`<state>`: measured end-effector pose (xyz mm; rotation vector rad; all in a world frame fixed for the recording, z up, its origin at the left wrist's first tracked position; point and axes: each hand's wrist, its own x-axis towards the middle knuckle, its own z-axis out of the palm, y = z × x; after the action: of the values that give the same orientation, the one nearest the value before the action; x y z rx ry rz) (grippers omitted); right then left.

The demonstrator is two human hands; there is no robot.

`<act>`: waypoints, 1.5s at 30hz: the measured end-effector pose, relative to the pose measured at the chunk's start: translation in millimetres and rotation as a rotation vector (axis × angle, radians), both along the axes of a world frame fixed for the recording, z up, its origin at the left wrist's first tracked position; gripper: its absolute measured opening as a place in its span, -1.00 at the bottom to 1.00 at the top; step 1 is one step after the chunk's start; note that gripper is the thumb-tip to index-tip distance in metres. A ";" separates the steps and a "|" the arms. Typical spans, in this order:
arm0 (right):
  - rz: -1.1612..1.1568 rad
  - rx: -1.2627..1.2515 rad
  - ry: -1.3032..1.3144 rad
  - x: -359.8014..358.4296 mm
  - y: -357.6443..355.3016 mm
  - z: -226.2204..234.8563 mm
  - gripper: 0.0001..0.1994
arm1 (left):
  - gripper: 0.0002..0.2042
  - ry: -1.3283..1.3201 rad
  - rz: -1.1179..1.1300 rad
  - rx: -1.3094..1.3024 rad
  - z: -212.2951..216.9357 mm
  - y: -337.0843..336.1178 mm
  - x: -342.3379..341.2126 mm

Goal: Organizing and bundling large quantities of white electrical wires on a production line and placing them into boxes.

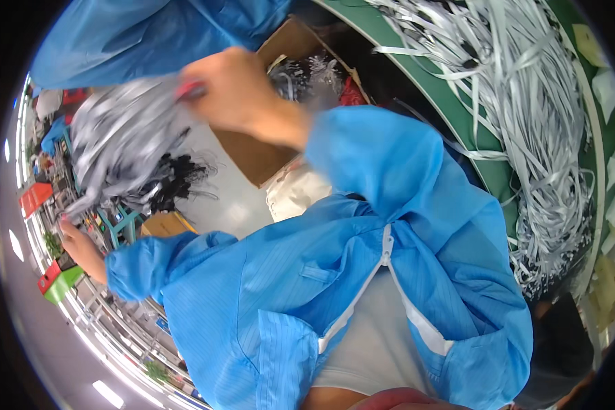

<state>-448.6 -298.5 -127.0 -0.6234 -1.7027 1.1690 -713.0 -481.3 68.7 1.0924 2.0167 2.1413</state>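
A silvery-grey bundle of flat, ribbon-like strips with black ends (126, 133) hangs beyond the left edge of the green, white-rimmed counter (427, 85), my right hand (236, 89) apparently gripping its upper end; my left hand's (82, 247) hold I cannot tell, so slack fingers could scatter strips.

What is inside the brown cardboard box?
Tangled grey and black strands and something red show in the box. The right hand and blue sleeve hide part; whatever lies beneath the strands is covered.
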 end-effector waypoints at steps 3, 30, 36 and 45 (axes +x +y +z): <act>0.076 0.025 -0.219 28.4 -24.1 90.1 -0.88 | -0.64 -0.078 -0.254 -0.117 -13.3 19.8 3.4; 0.515 0.180 -1.191 412.8 -68.3 352.4 -0.71 | -0.53 0.552 -2.555 -0.954 49.2 324.4 239.7; 0.287 -0.530 -1.215 518.5 -28.3 368.6 -0.69 | -0.65 1.067 -1.943 -1.041 152.0 320.7 349.1; -0.556 -0.486 -1.797 529.3 50.0 298.6 -0.62 | -0.43 1.762 -0.987 -0.267 5.5 455.5 426.1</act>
<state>80.8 -248.5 171.6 -2.7957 -2.1583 0.3886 -286.9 -25.8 74.1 3.3125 0.9456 0.1013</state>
